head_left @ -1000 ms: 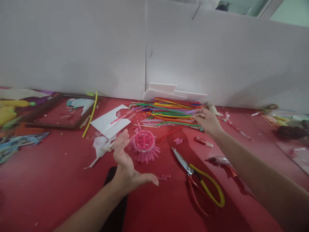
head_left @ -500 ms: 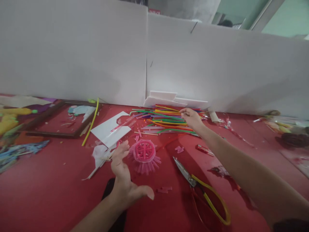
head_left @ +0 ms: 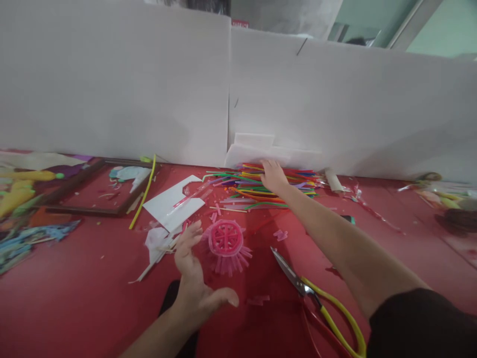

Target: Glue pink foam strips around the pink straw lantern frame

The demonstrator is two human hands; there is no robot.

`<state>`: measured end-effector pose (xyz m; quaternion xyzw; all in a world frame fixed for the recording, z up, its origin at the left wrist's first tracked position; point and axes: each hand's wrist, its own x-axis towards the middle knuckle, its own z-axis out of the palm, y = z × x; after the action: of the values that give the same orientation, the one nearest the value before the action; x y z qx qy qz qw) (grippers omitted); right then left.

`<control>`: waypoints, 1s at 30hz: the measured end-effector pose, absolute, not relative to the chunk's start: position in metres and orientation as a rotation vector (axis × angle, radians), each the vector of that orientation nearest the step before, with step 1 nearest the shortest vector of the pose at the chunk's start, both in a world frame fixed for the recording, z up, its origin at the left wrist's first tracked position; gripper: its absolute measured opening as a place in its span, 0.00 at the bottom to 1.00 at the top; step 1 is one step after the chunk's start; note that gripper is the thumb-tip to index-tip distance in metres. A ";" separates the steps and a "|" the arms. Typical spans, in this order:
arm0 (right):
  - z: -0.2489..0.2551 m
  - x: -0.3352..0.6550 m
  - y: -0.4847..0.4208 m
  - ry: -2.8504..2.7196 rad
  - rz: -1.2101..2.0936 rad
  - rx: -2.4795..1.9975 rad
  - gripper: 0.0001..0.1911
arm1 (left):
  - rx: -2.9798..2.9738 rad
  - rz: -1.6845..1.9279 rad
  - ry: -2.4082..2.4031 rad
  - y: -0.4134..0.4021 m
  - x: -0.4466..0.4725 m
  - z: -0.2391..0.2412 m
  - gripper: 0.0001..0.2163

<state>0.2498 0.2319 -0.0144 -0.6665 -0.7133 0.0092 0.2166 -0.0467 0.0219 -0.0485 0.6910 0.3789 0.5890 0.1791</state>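
My left hand (head_left: 194,273) hovers open over the red table (head_left: 74,293), fingers spread and thumb out. It is just left of a round pink straw piece (head_left: 225,239) with short straw ends sticking out around it. My right hand (head_left: 274,176) reaches far forward and lies flat on a pile of coloured straws (head_left: 246,189), fingers stretched toward the back. Nothing is gripped in either hand.
Scissors (head_left: 313,296) with yellow and red handles lie open under my right forearm. A white card (head_left: 171,201), paper scraps (head_left: 156,241), a yellow straw (head_left: 143,191) and a wooden frame (head_left: 85,191) sit to the left. White foam boards (head_left: 257,146) lean on the white partition (head_left: 149,89). A black object (head_left: 170,298) lies under my left wrist.
My right hand has slid leftward and further back across the straw pile, now lying flatter on it. My left hand stayed open beside the pink piece. The view shifted slightly.
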 end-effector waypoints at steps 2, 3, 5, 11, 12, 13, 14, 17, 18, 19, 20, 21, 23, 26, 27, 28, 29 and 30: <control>-0.018 0.250 0.239 -1.961 0.021 -1.902 0.21 | 1.948 1.652 1.086 0.020 -0.047 -0.049 0.52; -0.019 0.251 0.243 -1.956 0.035 -1.929 0.20 | 1.947 1.635 1.108 0.020 -0.047 -0.049 0.53; -0.021 0.256 0.248 -1.946 0.069 -1.975 0.20 | 1.953 1.606 1.147 0.019 -0.047 -0.052 0.54; -0.023 0.268 0.252 -1.929 0.049 -1.999 0.21 | 1.995 1.646 1.100 0.020 -0.048 -0.055 0.53; -0.023 0.269 0.253 -1.941 0.034 -1.983 0.21 | 1.995 1.650 1.097 0.020 -0.048 -0.055 0.53; -0.023 0.269 0.253 -1.960 0.023 -1.963 0.21 | 1.989 1.644 1.104 0.020 -0.048 -0.054 0.53; -0.023 0.268 0.254 -1.985 0.017 -1.941 0.21 | 1.976 1.632 1.120 0.020 -0.048 -0.054 0.53; -0.020 0.267 0.257 -2.065 0.029 -1.878 0.20 | 1.933 1.588 1.177 0.019 -0.048 -0.053 0.53; -0.018 0.267 0.258 -2.079 0.034 -1.859 0.20 | 1.925 1.582 1.189 0.019 -0.047 -0.053 0.53; -0.016 0.266 0.259 -2.081 0.033 -1.841 0.20 | 1.921 1.584 1.192 0.019 -0.047 -0.052 0.53; -0.014 0.267 0.258 -2.070 0.026 -1.826 0.20 | 1.919 1.592 1.191 0.019 -0.047 -0.052 0.53; -0.011 0.267 0.258 -2.046 0.013 -1.812 0.19 | 1.917 1.600 1.188 0.019 -0.047 -0.053 0.52; -0.004 0.269 0.254 -1.961 -0.026 -1.791 0.19 | 1.909 1.624 1.180 0.020 -0.046 -0.054 0.52; 0.013 0.275 0.245 -1.781 -0.080 -1.755 0.20 | 1.876 1.688 1.175 0.023 -0.045 -0.056 0.51; 0.020 0.278 0.241 -1.722 -0.084 -1.737 0.20 | 1.861 1.718 1.173 0.025 -0.044 -0.057 0.51; 0.029 0.281 0.237 -1.667 -0.080 -1.714 0.20 | 1.846 1.781 1.156 0.026 -0.045 -0.057 0.51; 0.038 0.283 0.232 -1.615 -0.068 -1.686 0.19 | 1.839 1.780 1.149 0.026 -0.045 -0.058 0.50; 0.048 0.286 0.227 -1.565 -0.051 -1.654 0.18 | 1.842 1.774 1.148 0.027 -0.045 -0.058 0.49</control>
<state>0.2859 0.2270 0.0479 -0.6593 -0.6242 -0.0204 0.4187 -0.0455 0.0269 -0.0575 0.6477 0.4038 0.6237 0.1686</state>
